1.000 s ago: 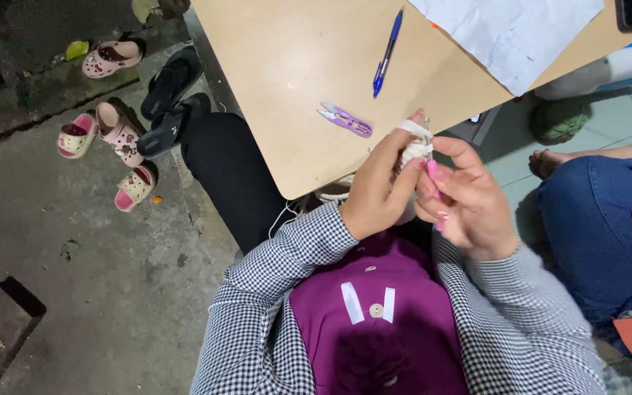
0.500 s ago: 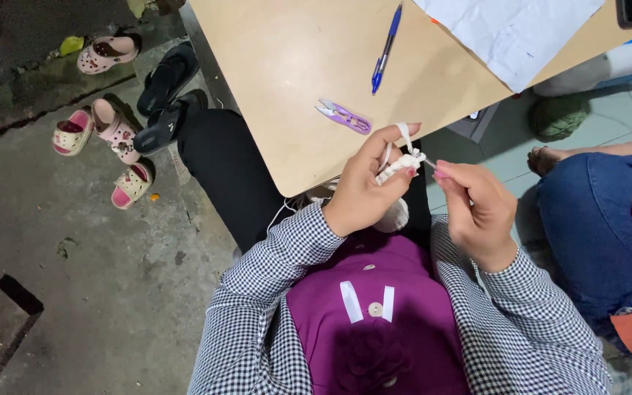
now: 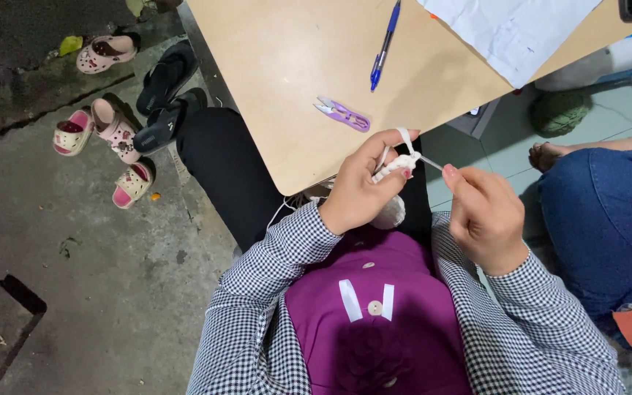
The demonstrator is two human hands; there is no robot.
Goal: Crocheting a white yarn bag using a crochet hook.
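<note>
The left hand (image 3: 360,192) pinches a small white crocheted yarn piece (image 3: 396,164) between thumb and fingers, closed on it, with a loop of white yarn standing up over the fingertips. Just to the right of that grip, the right hand (image 3: 486,218) is curled shut around a thin metal crochet hook (image 3: 431,162), whose tip reaches into the white piece; how the hook sits inside the fist is hard to tell. Directly below the grip, partly hidden by the left hand, lies what seems to be a white ball of yarn (image 3: 390,213) in the lap. Just beyond the grip, on the pale wooden tabletop (image 3: 279,80), lie small purple thread snips (image 3: 342,114); farther off a blue pen (image 3: 383,48) and a white paper sheet (image 3: 513,29).
</note>
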